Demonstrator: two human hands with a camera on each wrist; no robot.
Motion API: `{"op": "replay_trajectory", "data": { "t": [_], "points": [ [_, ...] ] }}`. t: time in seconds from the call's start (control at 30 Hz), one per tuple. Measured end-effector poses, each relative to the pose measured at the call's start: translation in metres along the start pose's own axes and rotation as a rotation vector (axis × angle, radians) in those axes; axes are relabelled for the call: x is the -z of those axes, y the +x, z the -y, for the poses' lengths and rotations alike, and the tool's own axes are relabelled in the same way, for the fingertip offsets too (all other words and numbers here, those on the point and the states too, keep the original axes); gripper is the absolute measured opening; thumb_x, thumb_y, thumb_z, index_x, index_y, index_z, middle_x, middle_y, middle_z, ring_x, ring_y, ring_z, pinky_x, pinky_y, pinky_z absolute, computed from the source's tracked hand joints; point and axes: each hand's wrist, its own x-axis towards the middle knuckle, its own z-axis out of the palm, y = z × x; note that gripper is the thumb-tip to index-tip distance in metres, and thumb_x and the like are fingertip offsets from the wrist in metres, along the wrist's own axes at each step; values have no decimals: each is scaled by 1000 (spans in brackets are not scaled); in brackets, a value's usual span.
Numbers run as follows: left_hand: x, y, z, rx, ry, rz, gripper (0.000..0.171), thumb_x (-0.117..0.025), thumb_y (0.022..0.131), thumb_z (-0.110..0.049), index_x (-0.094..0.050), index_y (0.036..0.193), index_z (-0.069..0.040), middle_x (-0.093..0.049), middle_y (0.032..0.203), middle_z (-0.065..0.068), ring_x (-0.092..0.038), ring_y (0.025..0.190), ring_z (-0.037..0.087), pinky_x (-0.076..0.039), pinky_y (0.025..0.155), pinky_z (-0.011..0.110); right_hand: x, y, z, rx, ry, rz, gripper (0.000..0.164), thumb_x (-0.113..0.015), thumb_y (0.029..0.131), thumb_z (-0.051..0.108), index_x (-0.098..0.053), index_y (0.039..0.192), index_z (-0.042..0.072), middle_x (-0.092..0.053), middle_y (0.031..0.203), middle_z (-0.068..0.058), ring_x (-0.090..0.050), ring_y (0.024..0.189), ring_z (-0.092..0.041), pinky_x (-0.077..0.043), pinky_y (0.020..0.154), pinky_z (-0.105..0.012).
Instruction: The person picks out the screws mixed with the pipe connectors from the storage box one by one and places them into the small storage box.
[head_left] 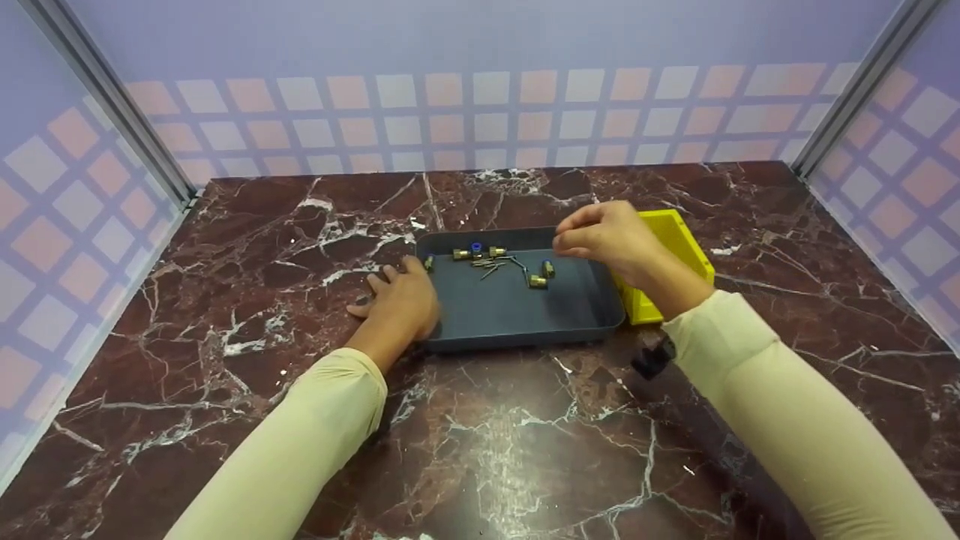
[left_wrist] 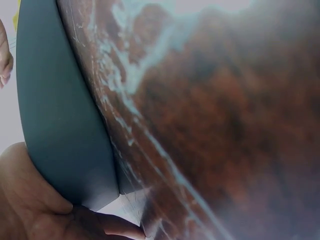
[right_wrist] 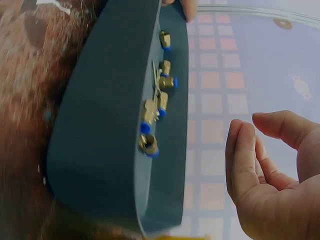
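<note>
Tray (head_left: pixel 495 315) sits at the centre of the head view, dark grey, its left rim partly covered by the left hand (head_left: pixel 401 300). That hand leans against the tray's left end, fingers spread loosely toward the left of the frame; the underside of its grip is out of sight there. In the left wrist view its palm lies along the tray's side at lower left, cut off by the frame's edges, and the tray's inside cannot be seen.

Right hand (head_left: pixel 611 236) hangs over the tray's upper right corner, fingers bent. From above, the fingertips hide whatever lies between them; the right wrist view shows thumb and fingers apart, with a bare gap.

Six brass fittings (head_left: pixel 538 283), several with blue collars, lie mostly in the upper half of the tray, one close by the left hand. Thin pins (head_left: pixel 489 264) cross among them near the top middle, too fine and tangled to count. The right wrist view blurs them further and clips the left fingers at its top edge.

Yellow bin (head_left: pixel 679 240) stands just right of the tray, largely hidden behind the right hand and forearm; its contents cannot be made out. Beside the right cuff (head_left: pixel 720 337), a black object (head_left: pixel 651 360) is partly covered.
</note>
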Motion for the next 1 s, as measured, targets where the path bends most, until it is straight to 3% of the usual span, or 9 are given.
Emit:
{"op": "replay_trajectory", "data": {
  "t": [0.2,0.33,0.57,0.83,1.0],
  "points": [
    [0,2,-1,25,0,16,95,-61,93,-7,4,163,-6,-4,167,33,2,154,55,-11,104,89,-22,9,-3,10,-6,1,21,-79,87,3,-71,104,-8,-74,96,-10,-76,90,-22,-60,90,-36],
    [-1,2,-2,24,-1,14,96,-61,92,-6,4,163,-5,-4,167,33,2,154,55,-11,104,89,-33,14,-6,-2,-110,0,21,-82,86,10,-74,101,-2,-75,104,-11,-76,90,-19,-59,93,-39],
    [-1,1,-1,14,-10,-9,91,-59,94,-8,1,162,-5,-6,167,34,0,154,56,-11,104,90,-43,26,-9,-50,-220,-34,19,-84,85,14,-75,98,2,-74,112,-11,-77,94,-19,-61,90,-34],
    [-2,1,-1,6,-15,-17,88,-56,96,-10,0,162,-4,-7,167,34,-1,153,56,-11,103,90,-45,35,-22,-69,-295,-41,21,-84,83,16,-77,96,1,-78,100,-9,-75,76,-7,-61,76,-23],
    [-1,0,-1,8,-6,-11,88,-56,96,-11,1,163,-5,-6,167,34,0,154,56,-11,102,90,-46,36,-22,-46,-418,-60,20,-84,82,21,-80,93,5,-75,76,4,-67,67,-4,-55,65,-18]
  ]
}}
